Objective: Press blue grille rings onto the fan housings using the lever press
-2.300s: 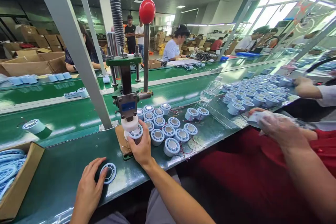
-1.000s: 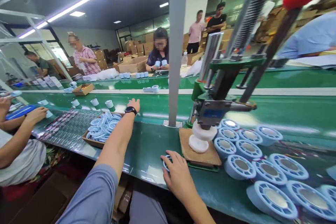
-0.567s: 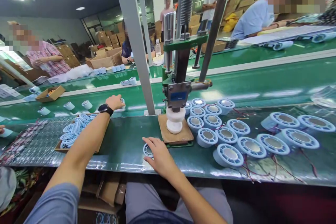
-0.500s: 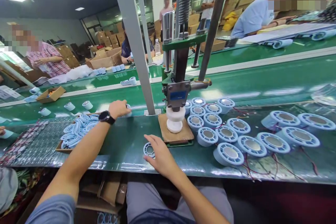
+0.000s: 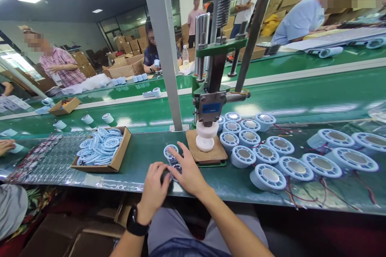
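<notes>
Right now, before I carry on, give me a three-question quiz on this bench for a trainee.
1. True or false: the open cardboard box holds light-blue rings.

2. Multiple choice: from the wearer's seat, the round light-blue housing beside the right hand is on which side of the lever press?
A) Left
B) Right

3. Fill in: the black watch is on the ____ wrist.

Key: 1 true; 2 A; 3 left.
</notes>
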Demonstrator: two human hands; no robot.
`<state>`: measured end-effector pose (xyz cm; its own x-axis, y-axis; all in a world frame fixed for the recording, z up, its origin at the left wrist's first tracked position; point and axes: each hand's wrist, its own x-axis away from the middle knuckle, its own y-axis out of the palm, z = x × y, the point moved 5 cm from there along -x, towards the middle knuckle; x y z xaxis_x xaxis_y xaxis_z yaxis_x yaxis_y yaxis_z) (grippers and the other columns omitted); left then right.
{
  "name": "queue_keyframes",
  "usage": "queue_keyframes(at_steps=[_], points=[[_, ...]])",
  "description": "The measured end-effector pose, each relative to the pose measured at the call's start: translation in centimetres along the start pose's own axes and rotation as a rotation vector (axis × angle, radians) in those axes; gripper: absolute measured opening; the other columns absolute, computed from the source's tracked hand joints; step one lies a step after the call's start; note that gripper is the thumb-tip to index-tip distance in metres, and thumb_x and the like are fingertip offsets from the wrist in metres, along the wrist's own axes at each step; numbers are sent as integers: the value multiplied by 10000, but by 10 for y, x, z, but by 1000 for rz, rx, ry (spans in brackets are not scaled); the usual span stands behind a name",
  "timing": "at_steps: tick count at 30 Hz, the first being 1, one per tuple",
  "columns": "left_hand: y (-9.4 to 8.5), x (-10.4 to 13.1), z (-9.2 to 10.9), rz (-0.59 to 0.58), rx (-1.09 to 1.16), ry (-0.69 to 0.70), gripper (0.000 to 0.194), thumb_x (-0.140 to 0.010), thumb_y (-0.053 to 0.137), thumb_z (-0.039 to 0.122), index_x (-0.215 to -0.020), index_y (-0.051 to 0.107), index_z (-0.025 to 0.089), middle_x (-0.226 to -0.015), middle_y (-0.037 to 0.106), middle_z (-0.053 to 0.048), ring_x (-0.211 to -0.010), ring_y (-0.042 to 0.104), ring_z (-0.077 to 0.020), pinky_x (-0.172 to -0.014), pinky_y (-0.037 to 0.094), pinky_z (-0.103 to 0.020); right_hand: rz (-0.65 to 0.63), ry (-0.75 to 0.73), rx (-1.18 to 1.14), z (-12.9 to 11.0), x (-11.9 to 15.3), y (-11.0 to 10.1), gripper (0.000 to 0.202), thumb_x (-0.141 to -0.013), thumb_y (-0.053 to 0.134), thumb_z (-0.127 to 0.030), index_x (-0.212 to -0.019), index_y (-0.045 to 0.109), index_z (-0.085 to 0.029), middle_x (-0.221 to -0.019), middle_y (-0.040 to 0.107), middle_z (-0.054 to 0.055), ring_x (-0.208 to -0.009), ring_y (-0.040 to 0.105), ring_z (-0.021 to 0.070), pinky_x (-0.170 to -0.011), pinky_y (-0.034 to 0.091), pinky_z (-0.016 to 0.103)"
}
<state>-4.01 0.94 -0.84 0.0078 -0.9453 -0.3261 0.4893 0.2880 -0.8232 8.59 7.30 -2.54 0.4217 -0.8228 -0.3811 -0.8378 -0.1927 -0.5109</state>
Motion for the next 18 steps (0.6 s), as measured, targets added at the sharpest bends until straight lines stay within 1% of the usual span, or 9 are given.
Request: queue_keyframes(at_steps=[2, 4, 6, 8, 9, 11, 14, 16, 18], points=[[17, 13, 7, -6, -55, 4, 338, -891, 601, 356, -1176, 596, 174, -1173, 623, -131, -1093, 556, -281, -928, 469, -432, -35, 4, 14, -3, -17, 2, 459, -837, 644, -216, -1295, 615, -237, -1436, 426, 141, -1340, 446, 296, -1114, 405, 500], [26, 14, 11, -1, -119, -37, 482, -822, 696, 398, -1228, 570, 171, -1205, 602, -143, -1109, 531, -313, -923, 457, -473, -37, 17, 9, -4, -28, 0, 385, -833, 628, -161, -1213, 651, -219, -1327, 523, 120, -1227, 543, 249, -1072, 456, 447], [26, 9, 10, -27, -133, -69, 410, -817, 697, 360, -1170, 594, 179, -1168, 612, -130, -1076, 537, -310, -900, 460, -472, 28, 13, -10, -6, -26, -11, 366, -855, 599, -161, -1218, 624, -198, -1293, 548, 115, -1190, 567, 219, -1062, 471, 405], [19, 4, 4, -90, -82, -52, 305, -833, 643, 266, -1127, 608, 194, -1148, 630, -114, -1063, 545, -293, -902, 465, -464, 126, -35, -33, -11, -10, -28, 372, -873, 602, -208, -1244, 587, -195, -1285, 566, 110, -1204, 566, 213, -1065, 476, 383], [14, 3, 1, -119, -42, -30, 336, -834, 604, 212, -1170, 594, 204, -1184, 629, -111, -1092, 540, -287, -932, 462, -469, 160, -70, -38, -13, 3, -36, 377, -873, 610, -228, -1248, 578, -202, -1271, 583, 102, -1202, 572, 212, -1060, 483, 374], [7, 5, -7, -140, 29, 13, 531, -821, 539, 138, -1343, 495, 226, -1330, 578, -109, -1213, 498, -280, -1029, 428, -486, 168, -132, -22, -16, 29, -46, 396, -860, 626, -236, -1252, 571, -219, -1237, 616, 82, -1165, 600, 208, -1022, 515, 353], [6, 11, -17, -76, 15, -14, 694, -824, 582, 194, -1475, 343, 221, -1468, 467, -120, -1342, 410, -302, -1112, 370, -517, 122, -151, 27, -11, 58, -42, 450, -843, 620, -201, -1287, 552, -226, -1227, 629, 72, -1134, 620, 198, -978, 545, 333], [11, 12, -21, -10, -39, -83, 672, -821, 655, 279, -1438, 401, 196, -1422, 505, -134, -1323, 426, -331, -1100, 377, -539, 137, -136, 42, -5, 66, -35, 468, -842, 622, -205, -1303, 544, -218, -1237, 624, 82, -1146, 616, 206, -981, 545, 348], [14, 10, -21, 46, -54, -154, 565, -820, 681, 305, -1342, 504, 181, -1327, 579, -137, -1269, 475, -336, -1080, 395, -545, 157, -105, 51, 2, 68, -28, 478, -847, 629, -232, -1316, 538, -210, -1250, 618, 96, -1158, 612, 220, -991, 540, 373]])
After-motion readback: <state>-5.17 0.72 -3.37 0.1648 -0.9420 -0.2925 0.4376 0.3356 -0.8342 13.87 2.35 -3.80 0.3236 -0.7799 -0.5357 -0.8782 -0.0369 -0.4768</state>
